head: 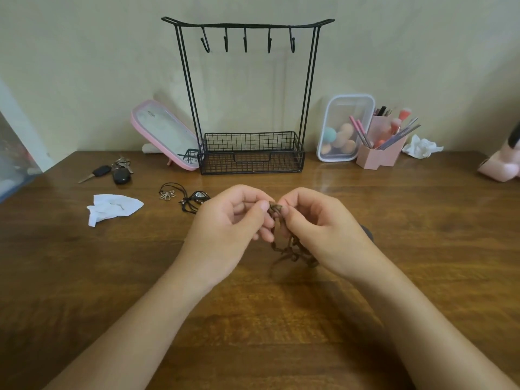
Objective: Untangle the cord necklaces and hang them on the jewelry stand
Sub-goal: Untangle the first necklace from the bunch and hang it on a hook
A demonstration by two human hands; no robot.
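Left hand [233, 220] and right hand [318, 223] pinch a brown cord [289, 249] above the table [394, 209]. Black necklaces [185, 197] lie left, before the stand [250, 153].

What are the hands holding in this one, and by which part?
Left hand and right hand both pinch the brown cord necklace at its upper end, fingertips close together; the tangled rest trails below.

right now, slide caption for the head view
Left hand and right hand pinch a tangled brown cord necklace over the table; jewelry stand hooks bare, black cord necklaces aside.
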